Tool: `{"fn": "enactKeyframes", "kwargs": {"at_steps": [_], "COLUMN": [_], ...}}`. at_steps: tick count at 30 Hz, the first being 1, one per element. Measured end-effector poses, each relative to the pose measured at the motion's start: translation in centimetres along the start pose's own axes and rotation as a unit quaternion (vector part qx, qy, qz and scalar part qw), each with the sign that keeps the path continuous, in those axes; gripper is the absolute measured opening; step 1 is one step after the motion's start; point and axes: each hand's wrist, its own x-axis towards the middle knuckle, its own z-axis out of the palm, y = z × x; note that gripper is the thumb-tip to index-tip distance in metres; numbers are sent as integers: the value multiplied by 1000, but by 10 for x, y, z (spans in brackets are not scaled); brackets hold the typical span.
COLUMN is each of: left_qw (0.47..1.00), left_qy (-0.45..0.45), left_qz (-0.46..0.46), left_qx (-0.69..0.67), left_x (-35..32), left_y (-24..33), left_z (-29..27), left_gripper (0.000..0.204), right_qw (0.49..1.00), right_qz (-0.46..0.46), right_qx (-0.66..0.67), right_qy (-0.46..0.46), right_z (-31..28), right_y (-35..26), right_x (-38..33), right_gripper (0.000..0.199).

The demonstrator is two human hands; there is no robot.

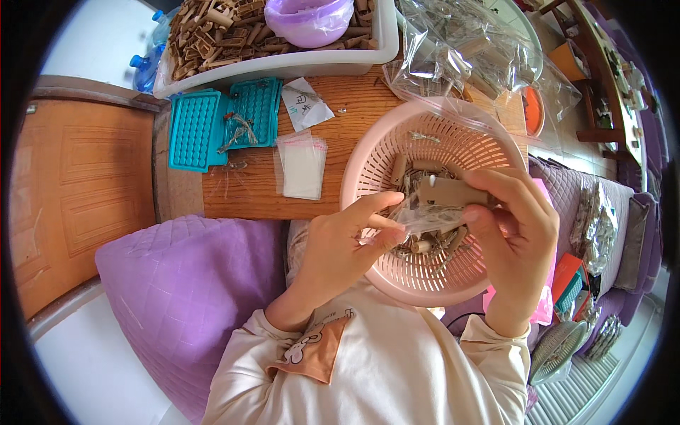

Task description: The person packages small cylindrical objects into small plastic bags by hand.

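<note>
Over a pink slotted plastic basket [373, 134], my right hand [522, 230] grips a brown tube-shaped piece [446, 191] between thumb and fingers. A small white spot shows near the piece's left end. My left hand [343, 241] pinches a thin transparent plastic bag [418, 217] just below and left of the piece. Whether the piece touches the bag's mouth I cannot tell. Inside the basket lie several similar brown pieces [453, 242] among thin tangled strands, partly hidden by my hands.
A white bin [276, 65] full of brown pieces holds a purple bowl [312, 25]. Teal bumpy trays [195, 131], a paper slip [306, 103] and a stack of small transparent bags [302, 170] lie on the wooden table [241, 198]. Large plastic bags [460, 53] crowd the basket's far side.
</note>
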Motion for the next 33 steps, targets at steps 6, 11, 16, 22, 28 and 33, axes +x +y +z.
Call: {"fn": "enactKeyframes", "kwargs": {"at_steps": [6, 11, 16, 22, 28, 33], "left_qw": [999, 997, 997, 1000, 967, 952], "left_qy": [30, 56, 30, -15, 5, -16], "left_qz": [20, 58, 69, 17, 108, 17], "left_qx": [-7, -2, 35, 7, -230, -306], "left_x": [-2, -4, -4, -4, -1, -3], "left_y": [-1, -1, 5, 9, -16, -7], "left_z": [3, 4, 2, 1, 23, 18], "left_gripper": [37, 39, 36, 38, 50, 52], "right_qw": [998, 996, 995, 998, 997, 996], "right_qz": [17, 28, 15, 58, 61, 75], "right_qx": [27, -6, -44, 28, 18, 7], "right_qy": [51, 86, 83, 15, -38, -45], "right_z": [1, 3, 2, 5, 4, 1], "right_y": [1, 0, -3, -7, -8, -9], "right_x": [-4, -7, -9, -11, -11, -10], "right_gripper": [23, 22, 23, 22, 19, 18]}}
